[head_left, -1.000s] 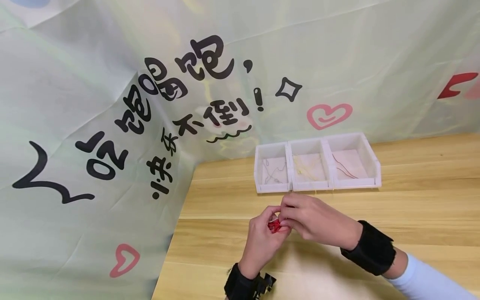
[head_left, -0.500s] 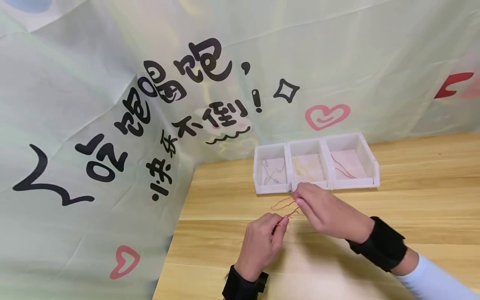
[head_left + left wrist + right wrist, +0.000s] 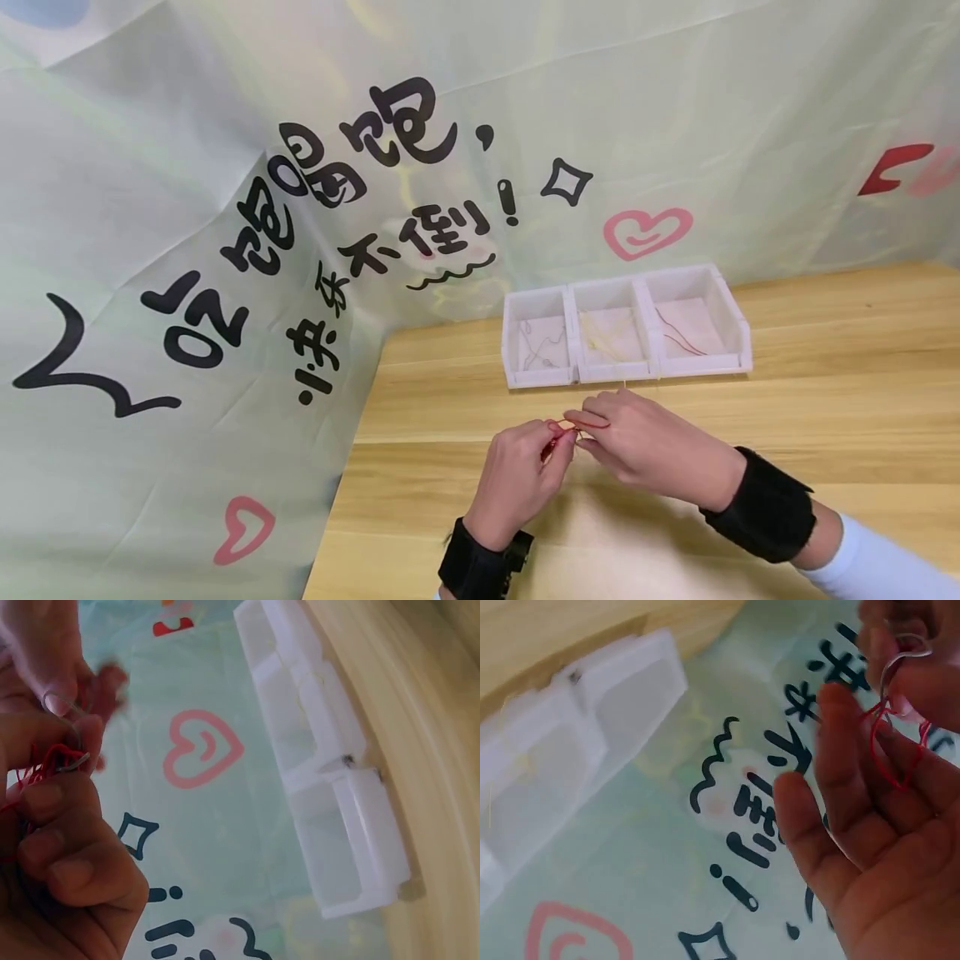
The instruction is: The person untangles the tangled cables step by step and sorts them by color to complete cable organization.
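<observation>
My left hand (image 3: 522, 471) grips a tangled bundle of red string (image 3: 46, 761) between its thumb and curled fingers. A grey string (image 3: 56, 697) loops out of the same bundle and also shows in the right wrist view. Close against it, my right hand (image 3: 652, 442) works at the bundle with thumb and index finger. A loop of the red string (image 3: 596, 424) runs across its index finger in the head view. In the right wrist view the red loop (image 3: 900, 784) lies before its fingers, with two other fingers (image 3: 799, 802) held out from it.
Three joined white bins stand at the back of the wooden table (image 3: 847, 375). The left bin (image 3: 542, 374) holds grey strings, the middle bin (image 3: 617, 370) yellow ones, the right bin (image 3: 701, 363) red ones. A printed cloth backdrop (image 3: 787, 150) rises behind and at the left.
Half a second ago my right hand drew red string out toward the bins. It has now come back down beside my left hand, which keeps its grip on the bundle.
</observation>
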Available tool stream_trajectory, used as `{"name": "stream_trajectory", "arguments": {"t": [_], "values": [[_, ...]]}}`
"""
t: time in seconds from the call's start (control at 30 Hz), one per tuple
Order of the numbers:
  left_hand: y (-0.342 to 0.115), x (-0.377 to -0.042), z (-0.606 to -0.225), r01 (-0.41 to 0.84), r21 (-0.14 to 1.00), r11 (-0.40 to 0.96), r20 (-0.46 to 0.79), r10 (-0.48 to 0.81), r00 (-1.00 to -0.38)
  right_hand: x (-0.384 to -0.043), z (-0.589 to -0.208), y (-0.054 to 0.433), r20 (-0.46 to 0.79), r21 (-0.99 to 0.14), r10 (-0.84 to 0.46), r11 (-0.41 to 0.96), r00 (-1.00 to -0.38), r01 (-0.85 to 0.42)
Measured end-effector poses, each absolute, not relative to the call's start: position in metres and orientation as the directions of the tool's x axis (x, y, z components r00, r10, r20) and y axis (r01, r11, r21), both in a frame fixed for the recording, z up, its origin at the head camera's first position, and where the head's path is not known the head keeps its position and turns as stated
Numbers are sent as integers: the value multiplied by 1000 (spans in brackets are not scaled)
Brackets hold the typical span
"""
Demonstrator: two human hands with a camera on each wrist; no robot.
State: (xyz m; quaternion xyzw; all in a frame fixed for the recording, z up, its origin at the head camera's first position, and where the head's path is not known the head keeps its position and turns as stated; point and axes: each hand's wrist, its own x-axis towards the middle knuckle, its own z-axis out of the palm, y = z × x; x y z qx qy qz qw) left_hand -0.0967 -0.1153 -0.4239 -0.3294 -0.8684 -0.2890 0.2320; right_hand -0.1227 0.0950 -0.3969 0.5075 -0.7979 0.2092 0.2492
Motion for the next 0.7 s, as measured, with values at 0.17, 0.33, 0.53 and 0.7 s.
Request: {"name": "stream_trajectory", "arguments": {"t": [0.17,0.33,0.53,0.7], "values": [[-119,-96,-425,671,370,643,534,443,-720,-122,-398,100,541,47,-745,489,-390,-871],[-120,-97,-424,657,369,657,556,410,-723,-120,-404,105,446,-12,-751,539,-487,-843],[-129,-102,-426,629,333,703,577,375,-725,-117,-410,114,444,-186,-748,461,-493,-867],[-157,-105,-430,516,285,808,577,286,-765,-123,-408,150,564,-390,-617,387,-549,-836]]}}
